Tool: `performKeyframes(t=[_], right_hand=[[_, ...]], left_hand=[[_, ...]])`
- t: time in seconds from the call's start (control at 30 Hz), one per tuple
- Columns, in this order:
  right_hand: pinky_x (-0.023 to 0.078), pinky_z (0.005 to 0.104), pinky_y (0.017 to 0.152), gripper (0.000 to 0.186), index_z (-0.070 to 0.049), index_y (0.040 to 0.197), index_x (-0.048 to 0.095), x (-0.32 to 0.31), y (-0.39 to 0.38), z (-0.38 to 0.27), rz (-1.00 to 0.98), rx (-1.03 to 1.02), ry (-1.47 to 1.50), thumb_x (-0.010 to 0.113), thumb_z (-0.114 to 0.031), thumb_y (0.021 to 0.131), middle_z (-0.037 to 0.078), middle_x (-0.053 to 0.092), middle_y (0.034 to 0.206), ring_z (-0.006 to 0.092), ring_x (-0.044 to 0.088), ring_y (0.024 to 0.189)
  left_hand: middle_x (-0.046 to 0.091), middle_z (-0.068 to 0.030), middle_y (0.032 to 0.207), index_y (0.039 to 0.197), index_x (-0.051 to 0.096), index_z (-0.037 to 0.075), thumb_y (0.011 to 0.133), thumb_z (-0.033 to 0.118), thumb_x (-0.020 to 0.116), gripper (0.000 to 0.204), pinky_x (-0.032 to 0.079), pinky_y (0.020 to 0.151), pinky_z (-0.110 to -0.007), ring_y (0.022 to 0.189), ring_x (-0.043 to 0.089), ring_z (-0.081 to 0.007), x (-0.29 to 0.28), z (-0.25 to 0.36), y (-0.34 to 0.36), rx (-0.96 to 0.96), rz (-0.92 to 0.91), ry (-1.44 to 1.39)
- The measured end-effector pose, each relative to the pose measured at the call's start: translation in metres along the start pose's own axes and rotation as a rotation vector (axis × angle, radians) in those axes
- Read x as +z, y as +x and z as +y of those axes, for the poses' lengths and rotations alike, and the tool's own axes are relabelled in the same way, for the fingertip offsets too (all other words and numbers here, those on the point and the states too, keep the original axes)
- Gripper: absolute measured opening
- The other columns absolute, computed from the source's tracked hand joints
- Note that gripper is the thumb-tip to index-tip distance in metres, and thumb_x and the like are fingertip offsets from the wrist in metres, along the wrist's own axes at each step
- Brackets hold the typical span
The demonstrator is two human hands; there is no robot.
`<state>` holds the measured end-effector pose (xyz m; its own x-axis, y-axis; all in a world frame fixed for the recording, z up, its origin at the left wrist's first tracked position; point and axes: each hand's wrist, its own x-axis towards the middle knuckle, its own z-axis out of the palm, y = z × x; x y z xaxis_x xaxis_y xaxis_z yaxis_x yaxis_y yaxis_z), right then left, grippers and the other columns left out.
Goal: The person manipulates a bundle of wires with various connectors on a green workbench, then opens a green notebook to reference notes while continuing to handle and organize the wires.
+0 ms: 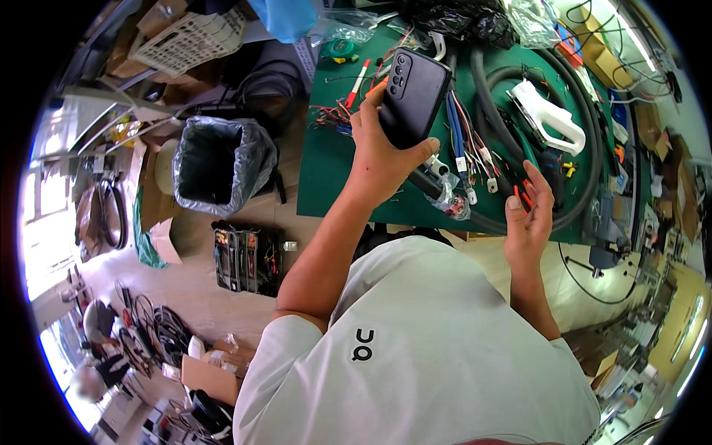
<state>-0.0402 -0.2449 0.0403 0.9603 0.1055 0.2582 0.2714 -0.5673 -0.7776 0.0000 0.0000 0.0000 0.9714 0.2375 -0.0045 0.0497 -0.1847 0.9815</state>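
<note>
My left hand (pixel 377 159) grips a black smartphone (pixel 414 104) with a camera module, raised over the green mat-topped bench (pixel 326 196). My right hand (pixel 529 215) has its fingers loosely curled and apart beside red tool handles (pixel 519 194), partly hidden by them. Below the phone, blue, red and white wires (pixel 454 133) end in metal lugs, next to a thick cable (pixel 426 185) with plastic-wrapped fittings. A white heat-gun-like tool (pixel 552 126) lies inside a loop of black hose (pixel 593 152).
A lined bin (pixel 222 163) stands left of the bench, with a tool bag (pixel 248 259) on the floor below it. A white crate (pixel 189 41) sits upper left, black plastic (pixel 460 22) at the bench back. Another person (pixel 96 378) is at lower left among boxes and cables.
</note>
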Motion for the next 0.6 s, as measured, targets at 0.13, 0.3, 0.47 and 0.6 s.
performKeyframes(t=[0.13, 0.3, 0.47, 0.6], right_hand=[[0.03, 0.0337, 0.108, 0.049, -0.001, 0.138, 0.044, 0.01, -0.01, -0.003, 0.082, 0.042, -0.046, 0.057, -0.02, 0.095, 0.013, 0.045, 0.141, 0.021, 0.045, 0.127], [0.034, 0.0364, 0.102, 0.048, -0.001, 0.134, 0.048, 0.019, -0.02, -0.01, 0.197, 0.129, -0.11, 0.06, -0.024, 0.093, 0.013, 0.051, 0.136, 0.0249, 0.043, 0.123], [0.035, 0.0369, 0.101, 0.046, -0.002, 0.134, 0.048, -0.006, -0.039, -0.007, 0.265, 0.232, -0.201, 0.059, -0.018, 0.092, 0.012, 0.051, 0.135, 0.0254, 0.044, 0.122], [0.036, 0.0366, 0.101, 0.044, -0.002, 0.133, 0.049, -0.021, -0.051, -0.005, 0.329, 0.313, -0.228, 0.058, -0.015, 0.091, 0.012, 0.053, 0.132, 0.0255, 0.045, 0.12]], left_hand=[[0.042, -0.0124, 0.119, 0.142, 0.026, 0.005, 0.071, 0.012, 0.083, 0.091, 0.051, 0.085, -0.035, 0.106, 0.05, -0.021, -0.002, 0.004, 0.015, -0.101, -0.14, -0.274], [0.045, -0.0077, 0.115, 0.14, 0.033, 0.006, 0.079, 0.013, 0.074, 0.074, 0.052, 0.078, -0.034, 0.102, 0.05, -0.019, -0.002, -0.01, 0.04, -0.346, -0.264, -0.594], [0.052, -0.0022, 0.096, 0.113, 0.055, 0.01, 0.089, 0.037, 0.065, 0.038, 0.055, 0.064, -0.043, 0.088, 0.057, -0.0171, 0.018, -0.023, 0.083, -0.664, -0.231, -0.811], [0.064, -0.0125, 0.103, 0.113, 0.056, 0.005, 0.093, 0.036, 0.062, 0.038, 0.057, 0.077, -0.054, 0.096, 0.065, -0.0282, 0.037, -0.038, 0.137, -0.652, -0.301, -0.778]])
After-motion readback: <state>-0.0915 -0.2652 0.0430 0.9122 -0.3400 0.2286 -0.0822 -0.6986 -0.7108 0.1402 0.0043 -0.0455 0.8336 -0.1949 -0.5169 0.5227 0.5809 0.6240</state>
